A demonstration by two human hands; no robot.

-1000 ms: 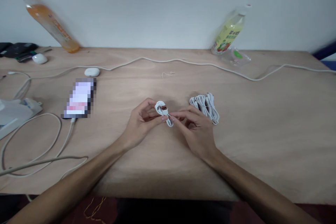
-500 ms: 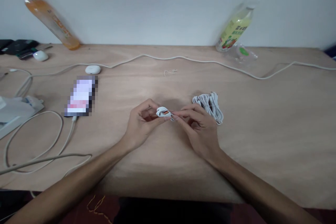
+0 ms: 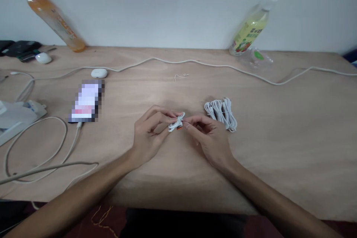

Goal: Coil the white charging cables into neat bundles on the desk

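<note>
A small coiled bundle of white USB cable [image 3: 176, 123], with an orange-tipped connector at its lower side, is held above the table in front of me. My left hand [image 3: 152, 128] pinches the bundle from the left between thumb and fingers. At the bundle's right side, the thumb and forefinger of my right hand [image 3: 210, 135] are pressed together against its middle. Whatever lies between those right fingertips is too small to make out. Just beyond my right hand, several coiled white cables [image 3: 221, 113] lie side by side on the table.
A phone [image 3: 86, 100] with a cable plugged in lies left, near a white earbud case [image 3: 99, 73]. A long white cord [image 3: 173, 62] crosses the back. Short white strands [image 3: 181, 76] lie mid-table. An orange bottle [image 3: 55, 22] and a yellow-green bottle [image 3: 249, 31] lean against the wall.
The cable bundle has turned in my fingers: its loops now slant up to the right and the orange connector faces lower. My left fingers have shifted around it; my right hand stays close.
</note>
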